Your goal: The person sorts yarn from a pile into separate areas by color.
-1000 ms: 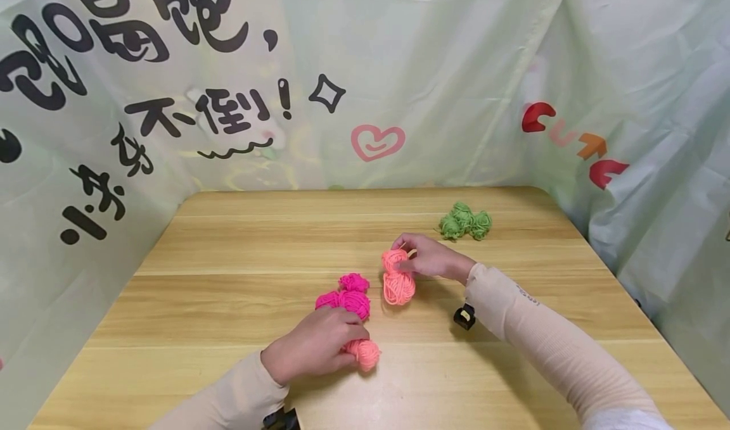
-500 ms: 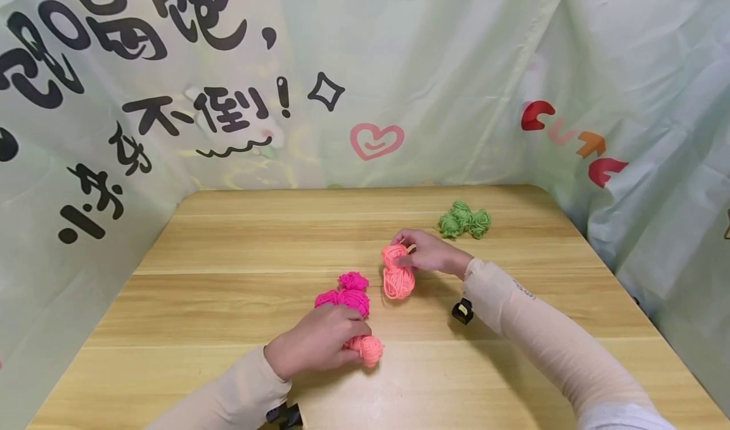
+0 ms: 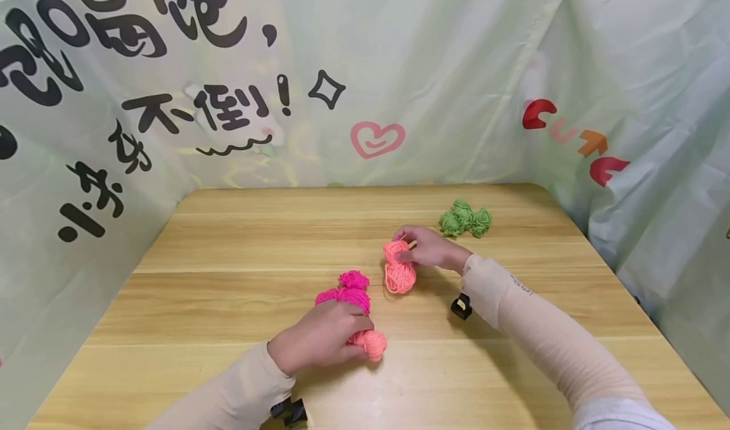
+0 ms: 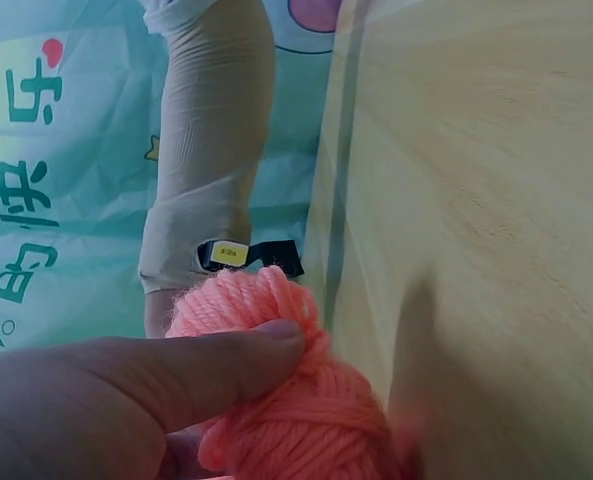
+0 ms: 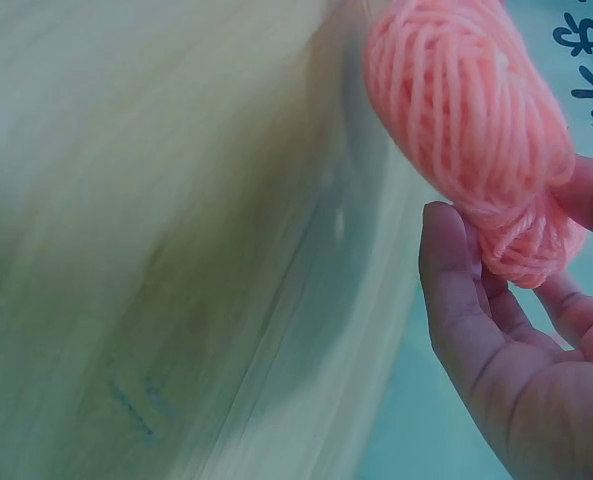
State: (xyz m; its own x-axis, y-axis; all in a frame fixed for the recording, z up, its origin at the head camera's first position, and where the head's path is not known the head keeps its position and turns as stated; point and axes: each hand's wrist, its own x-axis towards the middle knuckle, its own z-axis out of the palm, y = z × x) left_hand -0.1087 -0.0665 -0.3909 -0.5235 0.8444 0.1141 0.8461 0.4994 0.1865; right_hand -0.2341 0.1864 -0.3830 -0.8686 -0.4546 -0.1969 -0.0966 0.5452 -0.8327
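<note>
Near the front middle of the table, my left hand (image 3: 322,335) grips a coral yarn ball (image 3: 373,345), thumb pressed along its strands in the left wrist view. Most of that ball is covered by the hand in the head view. Just beyond the left knuckles lies magenta yarn (image 3: 352,290) in bunched lobes, partly overlapped by the hand. Farther back and to the right, my right hand (image 3: 431,249) pinches the narrower end of a second coral yarn skein (image 3: 400,277), pinched in at its waist. In the right wrist view its wound strands (image 5: 466,100) fill the upper right.
Green yarn (image 3: 464,219) in a clump lies toward the back right of the wooden table (image 3: 239,227). Printed cloth (image 3: 445,88) hangs behind the table and along both sides. A black wrist device (image 3: 462,306) sits under the right sleeve.
My left hand has shifted slightly right and away from me with its coral yarn. The right hand keeps its pinch on the other coral skein, nearly still. Magenta and green yarn stay put.
</note>
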